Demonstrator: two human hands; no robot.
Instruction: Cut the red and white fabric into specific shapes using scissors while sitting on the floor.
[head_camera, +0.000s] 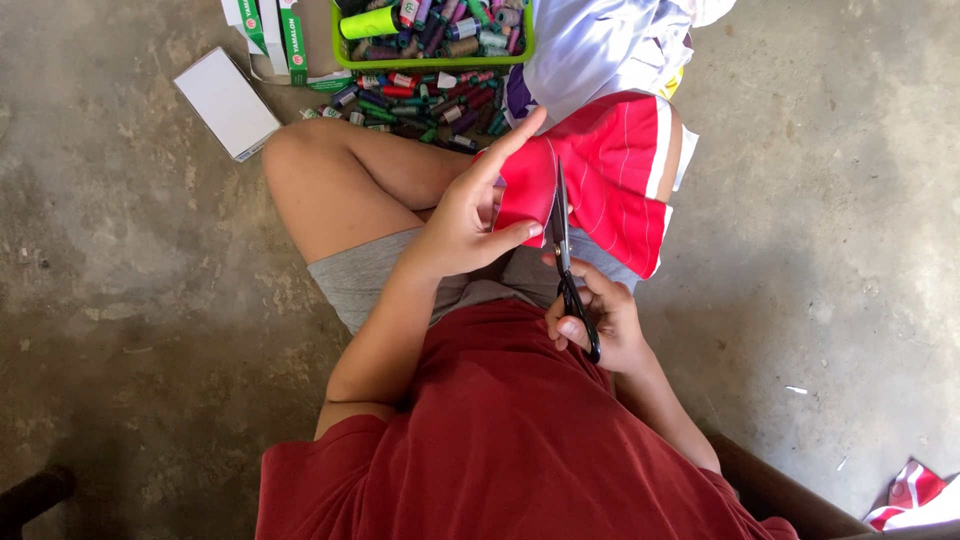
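Over the lap, the left hand (465, 215) pinches the red cloth (610, 180) taut; the right hand (595, 320), closed round black scissors (563, 250), points their blades straight away into the cloth's near edge.

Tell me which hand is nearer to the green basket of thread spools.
Left. The left hand grips the red cloth just below the green basket; the right hand works the scissors lower down, nearer the body.
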